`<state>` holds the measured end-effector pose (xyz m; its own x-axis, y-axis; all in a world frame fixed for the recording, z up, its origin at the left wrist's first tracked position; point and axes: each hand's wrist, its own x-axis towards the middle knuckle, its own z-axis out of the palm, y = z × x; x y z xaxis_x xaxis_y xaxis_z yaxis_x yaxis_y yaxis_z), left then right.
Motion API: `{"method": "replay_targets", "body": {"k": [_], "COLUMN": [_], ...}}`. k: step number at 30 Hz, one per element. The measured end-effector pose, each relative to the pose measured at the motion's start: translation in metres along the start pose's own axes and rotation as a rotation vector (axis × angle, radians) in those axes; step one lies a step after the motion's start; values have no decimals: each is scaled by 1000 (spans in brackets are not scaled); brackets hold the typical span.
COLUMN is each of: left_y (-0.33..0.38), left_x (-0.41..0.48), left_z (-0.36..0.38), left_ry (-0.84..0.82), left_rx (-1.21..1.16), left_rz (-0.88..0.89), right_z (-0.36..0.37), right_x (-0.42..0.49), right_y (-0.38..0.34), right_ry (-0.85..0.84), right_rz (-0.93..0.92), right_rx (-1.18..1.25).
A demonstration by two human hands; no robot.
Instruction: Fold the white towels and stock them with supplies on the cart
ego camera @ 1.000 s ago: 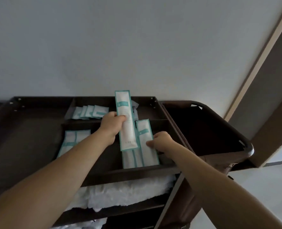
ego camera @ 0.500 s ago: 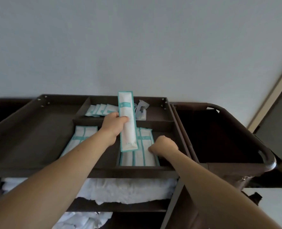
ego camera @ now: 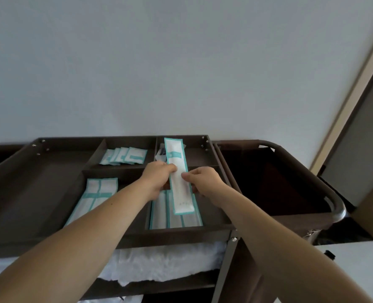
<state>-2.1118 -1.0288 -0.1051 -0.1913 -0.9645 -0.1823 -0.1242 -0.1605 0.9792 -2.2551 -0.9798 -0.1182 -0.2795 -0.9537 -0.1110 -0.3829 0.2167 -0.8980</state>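
1. The brown cart (ego camera: pixel 192 234) is parked against a plain grey wall (ego camera: pixel 181 62), with a door frame (ego camera: pixel 345 101) off to the right
2. The top tray is split into compartments. The back middle one has a row of small teal-edged sachets (ego camera: pixel 126 156), and the front middle one has two flat packets (ego camera: pixel 98 191) lying side by side
3. The dark side bag (ego camera: pixel 334 206) hangs off the cart's right end
4. The white towels (ego camera: pixel 159 263) are on the shelf right under the tray, and a bit more white shows on the shelf below that
5. The front right compartment holds a stack of packets (ego camera: pixel 174 219), partly covered by both hands and the one being held
6. Some small wrapped item (ego camera: pixel 161 153) sits in the back right compartment. It's mostly hidden behind the held packet, so I can't tell what it is
7. The long packet (ego camera: pixel 182 200) is held lengthwise over that stack, its far end reaching over the back right compartment
8. Both arms reach forward from below. The left hand (ego camera: pixel 157 180) pinches the packet's left edge with its thumb on top, and the right hand (ego camera: pixel 205 182) pinches the right edge between thumb and forefinger, its other fingers curled
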Motion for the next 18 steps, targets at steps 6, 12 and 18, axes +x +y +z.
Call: {"method": "replay_targets", "body": {"k": [6,12,18], "left_y": [-3,9,8], "left_x": [-2,5,2], "left_z": [10,0,-2], "left_ry": [-97,-13,-17], "left_rx": [152,240,309], "left_rz": [-20,115,179], "right_z": [-11,-13,-13], "right_x": [-4,-8,-9], "right_y": [22,39,38], "right_ry": [26,-12,-72], "right_rz": [77,272,279], "right_rx": [-82,-360,-561]}}
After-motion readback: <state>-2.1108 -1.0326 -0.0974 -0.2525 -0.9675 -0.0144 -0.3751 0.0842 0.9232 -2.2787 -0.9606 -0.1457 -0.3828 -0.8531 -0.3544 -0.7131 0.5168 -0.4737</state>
